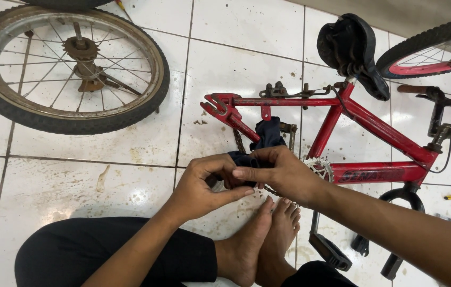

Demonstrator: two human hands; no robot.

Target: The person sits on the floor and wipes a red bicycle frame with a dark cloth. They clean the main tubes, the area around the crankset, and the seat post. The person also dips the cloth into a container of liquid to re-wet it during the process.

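**Head view: both hands pinching a dark cloth at a red bicycle frame**

Head camera is looking down on a white tiled floor [246, 32]. The left hand [204, 183] and the right hand [281, 172] are meeting near the middle of the floor, fingers closed on a dark blue cloth [265, 139] that is draping over the lower rear stay of the red bicycle frame [374, 125]. The chain [239, 142] is hanging just beside the cloth. The frame is lying toward the right edge of the floor, its black saddle [350, 50] pointing to the far edge. A detached wheel [69, 66] is resting at the far left corner, well apart from the hands. Bare tiles are lying open between wheel and frame. The person's bare feet [265, 239] are sitting just below the hands, a black pedal [330, 250] beside them.
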